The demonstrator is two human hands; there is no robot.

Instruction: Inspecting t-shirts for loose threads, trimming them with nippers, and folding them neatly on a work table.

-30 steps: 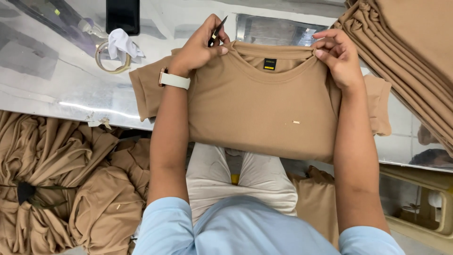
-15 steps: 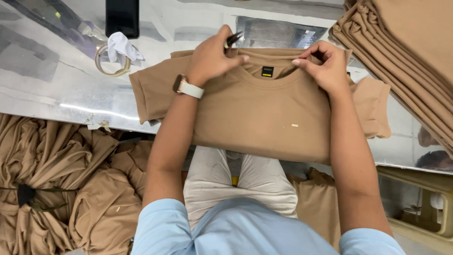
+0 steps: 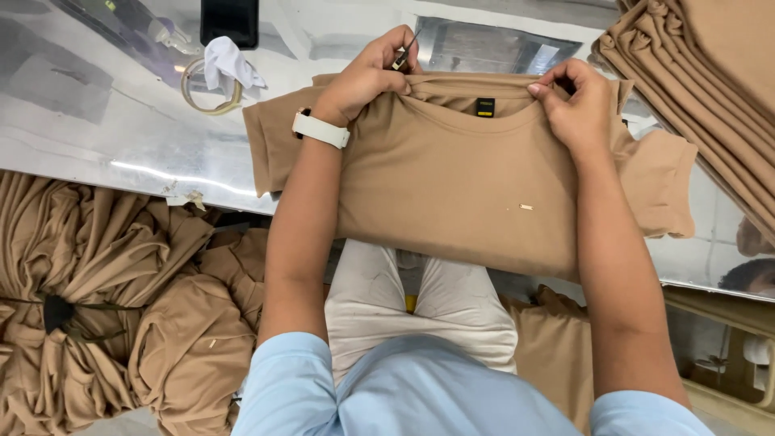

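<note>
pinching the tan t-shirt collar, both hands' fingers curl tight (left hand also grips a small tool).

neck label: small black rectangle, yellow mark; inside tan collar

- T-shirt lies on table, hem overhanging near edge.
- Tape roll left of shirt; phone behind it.
- Folded shirt stack at right.
- Bundled garments below table, left.
</note>
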